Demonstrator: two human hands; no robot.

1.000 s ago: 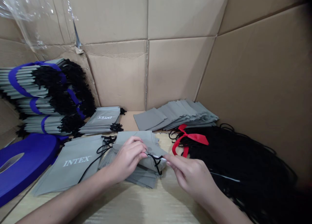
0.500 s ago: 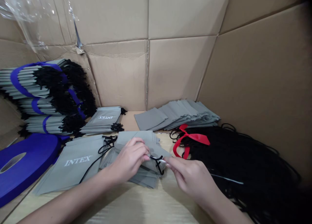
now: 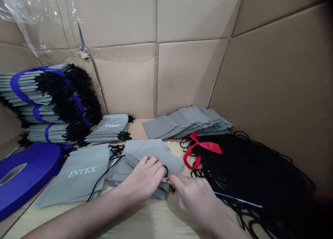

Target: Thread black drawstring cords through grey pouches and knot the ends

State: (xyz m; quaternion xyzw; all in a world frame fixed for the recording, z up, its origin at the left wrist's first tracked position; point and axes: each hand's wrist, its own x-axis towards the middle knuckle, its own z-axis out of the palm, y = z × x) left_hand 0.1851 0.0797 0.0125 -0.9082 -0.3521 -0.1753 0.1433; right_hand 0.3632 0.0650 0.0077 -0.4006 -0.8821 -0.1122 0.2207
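Observation:
My left hand (image 3: 144, 180) grips the edge of a grey fabric pouch (image 3: 158, 159) that lies on top of a small pile of pouches at the table's middle. My right hand (image 3: 194, 197) meets it from the right, fingers pinched on a thin black cord (image 3: 166, 171) at the pouch's edge. A longer black cord (image 3: 100, 185) trails left from the pile across a grey pouch printed INTEX (image 3: 80, 173). Both hands touch at the fingertips.
A heap of black cords (image 3: 249, 176) tied with a red ribbon (image 3: 201, 148) fills the right. Fanned grey pouches (image 3: 187, 122) lie at the back, another INTEX stack (image 3: 110, 128) beside them. Bundled pouches (image 3: 39, 103) and a blue tape roll (image 3: 23, 173) sit left. Cardboard walls (image 3: 273, 83) enclose everything.
Both hands have dropped lower and come together over the pouch. The right hand has moved left, and the cord loop between the hands has become shorter.

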